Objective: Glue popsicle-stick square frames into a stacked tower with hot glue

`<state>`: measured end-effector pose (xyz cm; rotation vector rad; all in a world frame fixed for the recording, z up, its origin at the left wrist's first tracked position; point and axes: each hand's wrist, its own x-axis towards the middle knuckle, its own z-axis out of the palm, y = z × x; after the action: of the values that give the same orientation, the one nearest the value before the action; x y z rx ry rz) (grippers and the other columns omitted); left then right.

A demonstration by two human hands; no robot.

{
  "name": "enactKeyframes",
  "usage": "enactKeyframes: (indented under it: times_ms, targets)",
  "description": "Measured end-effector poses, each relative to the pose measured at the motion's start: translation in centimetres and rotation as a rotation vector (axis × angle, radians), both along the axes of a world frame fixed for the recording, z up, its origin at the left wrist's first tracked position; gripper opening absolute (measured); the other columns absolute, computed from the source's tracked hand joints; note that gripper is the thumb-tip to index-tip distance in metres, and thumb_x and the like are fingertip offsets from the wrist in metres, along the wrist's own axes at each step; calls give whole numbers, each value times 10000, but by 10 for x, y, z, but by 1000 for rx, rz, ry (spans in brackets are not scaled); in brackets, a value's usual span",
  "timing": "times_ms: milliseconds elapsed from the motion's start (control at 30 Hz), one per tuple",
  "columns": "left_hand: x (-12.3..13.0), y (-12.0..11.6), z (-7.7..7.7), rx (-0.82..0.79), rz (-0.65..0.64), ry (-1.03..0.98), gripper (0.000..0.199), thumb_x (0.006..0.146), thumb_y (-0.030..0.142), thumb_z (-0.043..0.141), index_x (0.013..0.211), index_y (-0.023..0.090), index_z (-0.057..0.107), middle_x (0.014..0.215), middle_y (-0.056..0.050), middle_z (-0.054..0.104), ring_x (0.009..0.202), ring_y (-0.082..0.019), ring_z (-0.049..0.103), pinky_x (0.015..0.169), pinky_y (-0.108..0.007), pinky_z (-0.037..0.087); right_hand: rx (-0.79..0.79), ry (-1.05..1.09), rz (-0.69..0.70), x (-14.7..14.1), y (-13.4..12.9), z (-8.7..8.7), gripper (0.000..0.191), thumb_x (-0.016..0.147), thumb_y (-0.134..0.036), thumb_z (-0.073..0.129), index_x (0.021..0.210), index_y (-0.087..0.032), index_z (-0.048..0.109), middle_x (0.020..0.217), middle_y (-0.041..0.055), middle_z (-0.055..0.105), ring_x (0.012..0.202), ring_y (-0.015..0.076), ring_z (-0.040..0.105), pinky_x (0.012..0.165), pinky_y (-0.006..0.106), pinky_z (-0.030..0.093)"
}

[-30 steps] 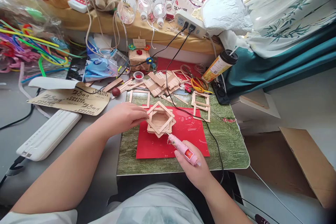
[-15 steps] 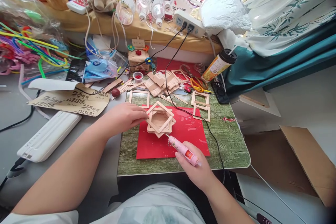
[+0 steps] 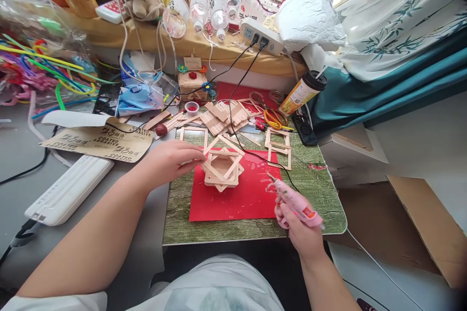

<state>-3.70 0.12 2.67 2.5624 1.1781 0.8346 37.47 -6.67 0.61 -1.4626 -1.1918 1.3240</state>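
Note:
My left hand (image 3: pixel 178 160) pinches the left corner of a square frame of craft sticks (image 3: pixel 232 166). That frame sits at the top of a stack of turned craft-stick squares (image 3: pixel 222 185), hollow in the middle; whether it touches the stack all round I cannot tell. Under the stack lies a red sheet (image 3: pixel 251 204). My right hand (image 3: pixel 302 231) grips a pink glue gun (image 3: pixel 297 204), its nozzle pointing up and left, apart from the stack. Thin strands hang near the nozzle.
Loose craft sticks (image 3: pixel 219 119) are piled behind the stack, with scissors (image 3: pixel 275 119) and a tilted cup (image 3: pixel 304 91) to their right. More stick frames (image 3: pixel 279 148) lie at right. The black cord (image 3: pixel 251 151) crosses the table. Sandpaper (image 3: pixel 98 141) and a white power strip (image 3: pixel 69 192) are at left.
My right hand has drawn the glue gun away from the stack, to the right. The top frame has shifted slightly up and to the right, with my left hand still at its corner.

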Motion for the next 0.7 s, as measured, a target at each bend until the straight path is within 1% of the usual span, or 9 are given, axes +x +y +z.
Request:
enactKeyframes:
  times_ms: [67, 133, 200, 300, 367, 433, 500, 567, 700]
  targets:
    - [2, 0, 2, -16, -28, -18, 209, 1104, 331, 622, 1146, 231, 800, 1142, -75, 841, 982, -204, 787, 858, -303, 568, -24, 35, -97, -1, 5, 2, 475, 868, -532, 849, 1199, -227, 697, 869, 47, 705, 628, 159, 570, 474, 266, 393]
    - [3, 0, 3, -28, -62, -22, 222, 1101, 338, 627, 1159, 237, 816, 1103, -80, 844, 954, -206, 789, 836, -304, 577, -28, 18, -125, -5, 12, 5, 510, 836, -559, 871, 1178, -220, 701, 846, 46, 709, 626, 163, 572, 474, 271, 408]
    - [5, 0, 4, -45, -78, -27, 234, 1099, 350, 631, 1163, 248, 832, 1061, -83, 846, 919, -205, 786, 807, -302, 584, -45, -38, -122, -7, 18, 7, 550, 815, -600, 876, 1173, -216, 711, 801, 33, 694, 605, 165, 563, 482, 284, 438]
    - [5, 0, 4, -71, -80, -47, 250, 1103, 361, 621, 1157, 256, 842, 1040, -89, 845, 910, -206, 784, 802, -303, 595, -68, -184, -95, -5, 25, 4, 591, 803, -670, 855, 1143, -201, 737, 697, 0, 632, 563, 160, 537, 484, 291, 466]
    - [6, 0, 4, -80, -88, -58, 257, 1109, 355, 608, 1161, 255, 839, 1061, -92, 845, 923, -207, 781, 821, -308, 598, -53, -276, -66, -1, 28, 0, 582, 811, -683, 842, 1119, -196, 752, 721, 8, 645, 595, 164, 557, 514, 290, 501]
    - [6, -1, 4, -83, -104, -55, 257, 1114, 338, 598, 1169, 253, 833, 1087, -89, 845, 932, -205, 776, 834, -312, 594, -47, -320, -59, 2, 31, -5, 578, 811, -687, 840, 1110, -199, 762, 776, 22, 675, 641, 170, 582, 545, 286, 526]
    - [7, -1, 4, -80, -111, -49, 249, 1114, 320, 596, 1172, 252, 829, 1094, -83, 846, 930, -202, 769, 831, -312, 588, -81, -307, -91, 2, 32, -10, 607, 776, -711, 852, 1092, -200, 766, 785, 26, 683, 643, 169, 582, 528, 275, 512]
    - [7, -1, 3, -79, -106, -48, 235, 1108, 319, 611, 1174, 255, 828, 1083, -78, 846, 923, -200, 764, 824, -310, 583, -120, -266, -121, 0, 32, -15, 641, 745, -734, 859, 1084, -198, 766, 760, 22, 674, 617, 162, 559, 485, 261, 466]
    - [6, 0, -1, -84, -84, -41, 233, 1098, 344, 631, 1182, 276, 837, 1043, -77, 844, 914, -199, 764, 817, -303, 588, -111, -221, -89, -6, 32, -19, 625, 771, -710, 854, 1123, -201, 767, 767, 18, 679, 603, 154, 532, 461, 255, 421]
